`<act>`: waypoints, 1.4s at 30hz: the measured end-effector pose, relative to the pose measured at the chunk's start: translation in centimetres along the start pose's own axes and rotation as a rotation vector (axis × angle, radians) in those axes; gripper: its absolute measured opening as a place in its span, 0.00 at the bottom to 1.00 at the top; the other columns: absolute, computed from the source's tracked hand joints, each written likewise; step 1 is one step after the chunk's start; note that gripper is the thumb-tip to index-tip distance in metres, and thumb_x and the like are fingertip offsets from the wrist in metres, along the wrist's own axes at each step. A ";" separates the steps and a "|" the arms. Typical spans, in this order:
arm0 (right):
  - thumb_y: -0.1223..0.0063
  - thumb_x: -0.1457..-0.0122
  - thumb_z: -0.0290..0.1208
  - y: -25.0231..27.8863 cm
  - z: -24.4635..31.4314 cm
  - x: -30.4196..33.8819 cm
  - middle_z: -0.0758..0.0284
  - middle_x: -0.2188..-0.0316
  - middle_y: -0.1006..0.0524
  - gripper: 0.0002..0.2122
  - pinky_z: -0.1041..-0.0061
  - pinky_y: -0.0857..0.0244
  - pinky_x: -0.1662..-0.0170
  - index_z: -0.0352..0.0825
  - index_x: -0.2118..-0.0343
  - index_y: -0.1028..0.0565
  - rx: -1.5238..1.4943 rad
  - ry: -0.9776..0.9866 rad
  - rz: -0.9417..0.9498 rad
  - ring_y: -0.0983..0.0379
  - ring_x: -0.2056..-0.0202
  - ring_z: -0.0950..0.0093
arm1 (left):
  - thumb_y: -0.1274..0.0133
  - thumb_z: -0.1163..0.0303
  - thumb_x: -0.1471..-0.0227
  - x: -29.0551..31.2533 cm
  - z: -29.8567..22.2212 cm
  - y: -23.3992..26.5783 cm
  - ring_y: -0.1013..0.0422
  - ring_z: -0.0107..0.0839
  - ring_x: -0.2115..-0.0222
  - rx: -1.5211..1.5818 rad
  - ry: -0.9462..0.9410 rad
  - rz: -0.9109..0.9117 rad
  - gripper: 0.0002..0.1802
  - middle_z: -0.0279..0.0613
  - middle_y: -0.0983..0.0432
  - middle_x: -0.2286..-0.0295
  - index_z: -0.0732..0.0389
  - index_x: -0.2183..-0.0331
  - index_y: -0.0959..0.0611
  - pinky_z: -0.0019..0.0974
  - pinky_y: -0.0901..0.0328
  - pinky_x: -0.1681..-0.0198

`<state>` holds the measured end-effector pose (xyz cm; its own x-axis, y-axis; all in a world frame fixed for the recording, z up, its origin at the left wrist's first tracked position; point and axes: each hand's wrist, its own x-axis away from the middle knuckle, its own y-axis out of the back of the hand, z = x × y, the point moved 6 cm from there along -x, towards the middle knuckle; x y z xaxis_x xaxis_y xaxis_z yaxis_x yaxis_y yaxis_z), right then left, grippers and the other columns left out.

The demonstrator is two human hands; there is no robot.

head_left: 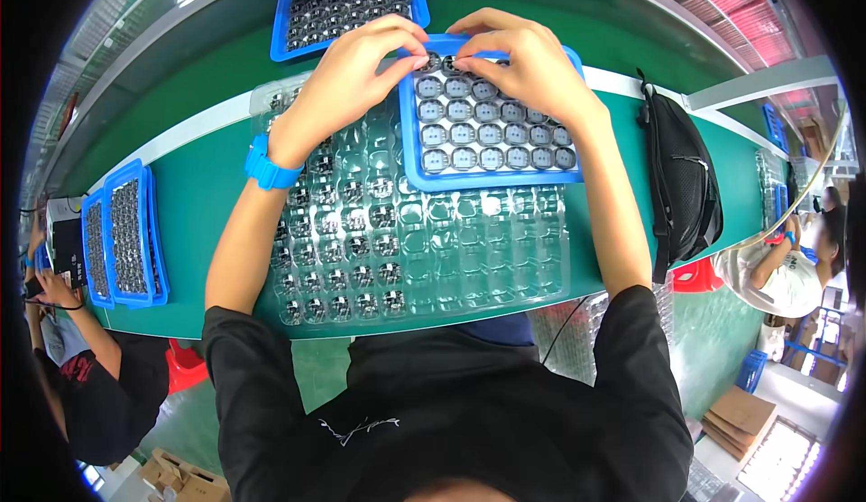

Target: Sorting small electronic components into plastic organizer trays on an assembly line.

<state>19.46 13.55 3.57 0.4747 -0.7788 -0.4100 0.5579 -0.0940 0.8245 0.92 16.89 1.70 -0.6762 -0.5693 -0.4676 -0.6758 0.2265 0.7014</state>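
Note:
Both my hands are over the far row of a blue tray (410,155) filled with rows of round grey-and-black parts (461,133). My left hand (370,60), with a blue wristband, pinches thumb and fingers at a round dark part (432,63) in the far left corner. Close beside it, my right hand (528,55) has its thumb and index finger closed at another round dark part (450,66). My fingers partly cover both. Under the tray's near left side lies a clear plastic blister tray (469,263); small dark parts (361,246) fill its left columns.
Another blue tray (278,33) of dark parts stands at the far side. Stacked blue trays (155,258) are at the left of the green table (198,222). A black bag (686,173) lies to the right. People sit at both sides.

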 end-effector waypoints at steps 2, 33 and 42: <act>0.35 0.44 0.28 0.0 0.0 0.0 0.62 0.53 0.18 0.06 0.66 0.28 0.50 0.32 0.66 0.16 0.008 0.000 -0.009 0.20 0.54 0.61 | 0.41 0.72 0.41 -0.1 0.1 -0.3 0.23 0.43 0.55 0.002 0.006 -0.009 0.07 0.44 0.20 0.57 0.65 0.62 0.16 0.41 0.30 0.49; 0.37 0.46 0.28 0.6 1.0 0.2 0.60 0.57 0.20 0.06 0.60 0.31 0.50 0.32 0.68 0.17 0.002 0.056 -0.032 0.23 0.53 0.57 | 0.42 0.69 0.41 -0.1 -0.6 -0.4 0.21 0.51 0.64 -0.142 -0.078 0.033 0.09 0.49 0.16 0.64 0.61 0.60 0.15 0.46 0.28 0.59; 0.37 0.45 0.29 -0.8 0.7 0.7 0.63 0.56 0.19 0.06 0.62 0.30 0.49 0.34 0.68 0.16 0.217 0.171 -0.142 0.22 0.54 0.60 | 0.40 0.68 0.43 -0.6 -1.9 0.2 0.23 0.48 0.59 -0.303 -0.106 0.128 0.09 0.46 0.16 0.65 0.59 0.61 0.13 0.46 0.29 0.56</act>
<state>18.91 12.66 2.92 0.5203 -0.6346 -0.5715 0.4774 -0.3387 0.8108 1.77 15.77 3.15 -0.7874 -0.4624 -0.4075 -0.4764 0.0372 0.8784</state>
